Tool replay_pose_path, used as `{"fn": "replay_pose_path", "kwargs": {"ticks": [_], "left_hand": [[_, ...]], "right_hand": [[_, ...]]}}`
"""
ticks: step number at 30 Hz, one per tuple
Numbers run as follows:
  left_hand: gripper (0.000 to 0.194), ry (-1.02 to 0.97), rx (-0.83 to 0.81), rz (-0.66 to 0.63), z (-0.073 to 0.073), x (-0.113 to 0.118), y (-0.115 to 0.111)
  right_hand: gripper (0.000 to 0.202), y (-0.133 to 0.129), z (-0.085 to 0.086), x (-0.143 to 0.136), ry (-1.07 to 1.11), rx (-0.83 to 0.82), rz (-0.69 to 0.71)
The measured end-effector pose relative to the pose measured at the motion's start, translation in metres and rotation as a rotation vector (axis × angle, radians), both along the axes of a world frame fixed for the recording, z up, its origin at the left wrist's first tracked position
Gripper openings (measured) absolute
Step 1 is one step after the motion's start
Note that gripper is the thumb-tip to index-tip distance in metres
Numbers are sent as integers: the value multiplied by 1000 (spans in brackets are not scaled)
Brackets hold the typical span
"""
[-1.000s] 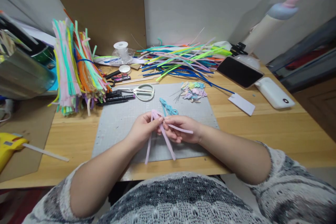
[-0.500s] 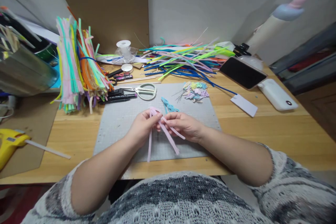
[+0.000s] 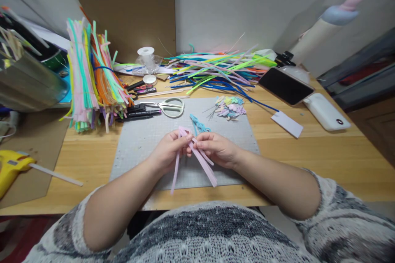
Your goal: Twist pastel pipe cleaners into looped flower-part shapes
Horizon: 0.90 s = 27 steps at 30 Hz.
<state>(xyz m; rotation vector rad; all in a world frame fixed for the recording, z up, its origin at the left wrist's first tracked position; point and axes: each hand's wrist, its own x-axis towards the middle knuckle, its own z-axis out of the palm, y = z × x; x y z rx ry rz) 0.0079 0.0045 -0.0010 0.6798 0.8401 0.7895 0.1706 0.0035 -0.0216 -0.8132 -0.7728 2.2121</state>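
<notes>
I can read only scraps of lettering from where I sit; the small black-and-pink item (image 3: 146, 90) behind the scissors (image 3: 171, 107) bears pale capitals, seemingly beginning "OK" or "DK", the rest too blurred for me to settle; the black marker (image 3: 145, 113) carries a line of light print, too small for me to read; on the white power bank (image 3: 327, 111) I see a dark round mark with a pale sign, which I can't decipher.

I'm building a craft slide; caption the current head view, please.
Left hand and right hand hold pink pipe cleaners above a gray cutting mat, with pale-handled scissors lying beyond.
</notes>
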Motion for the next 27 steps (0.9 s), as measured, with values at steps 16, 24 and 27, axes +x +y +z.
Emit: {"fn": "replay_pose_path", "kwargs": {"ticks": [16, 24, 27], "left_hand": [[27, 57, 55, 14, -1, -1, 2], [26, -28, -32, -51, -5, -2, 3], [25, -35, -34, -63, -7, -1, 2]], "right_hand": [[26, -1, 2, -1, 39, 24, 26], [27, -3, -2, -2, -10, 74, -16], [26, -4, -2, -3, -15, 67, -17]]}}
